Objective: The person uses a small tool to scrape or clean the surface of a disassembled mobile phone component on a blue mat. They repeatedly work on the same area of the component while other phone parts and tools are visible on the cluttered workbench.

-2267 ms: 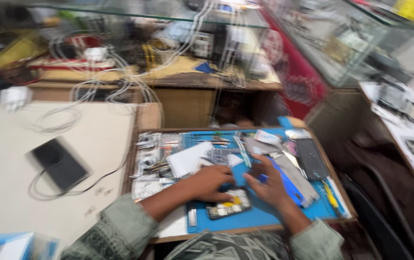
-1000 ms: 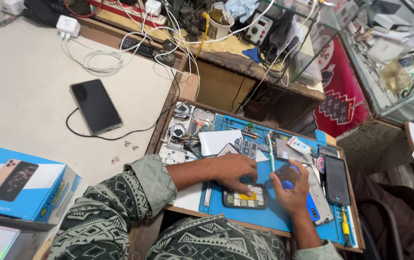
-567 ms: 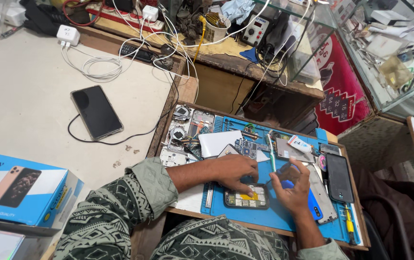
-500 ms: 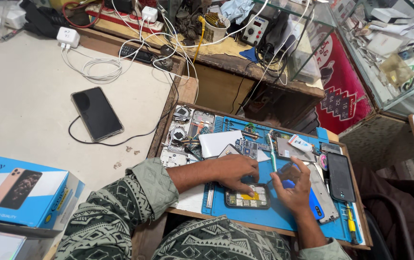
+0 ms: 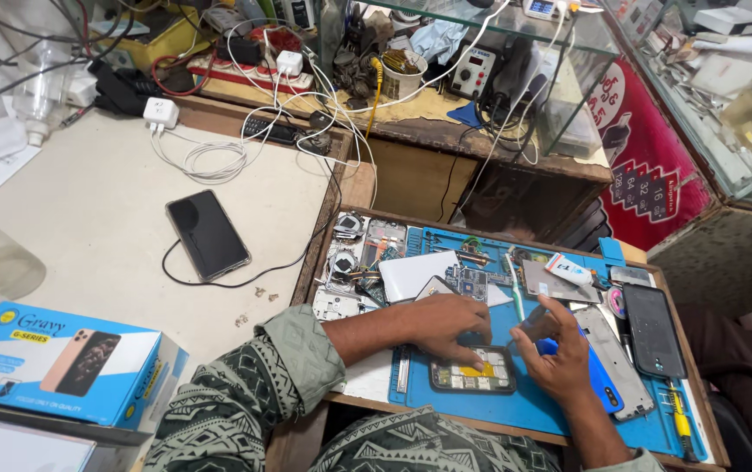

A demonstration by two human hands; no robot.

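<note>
Opened phone (image 5: 473, 375) lies flat on the blue work mat (image 5: 533, 406), back cover off, yellow and grey innards showing. Its long axis runs nine to three o'clock, square to the person's chest.

Left hand (image 5: 451, 321) sits at twelve o'clock of the phone, palm down, fingers curled over the top edge and pressing on it, thumb at the upper rim. This hand is the nearer one and is touching. Right hand (image 5: 555, 354) is at two to three o'clock of the phone, just beside its right end, fingers half curled, pinching a small grey part (image 5: 536, 322) between thumb and fingertips; what the part is, cannot tell.

Mat fills a wooden tray-desk (image 5: 367, 401). Loose boards, a white panel (image 5: 419, 273) at eleven o'clock, dark phone (image 5: 653, 329) at three. Left: pale counter, black phone on a cable (image 5: 206, 234), blue box (image 5: 61, 361).
</note>
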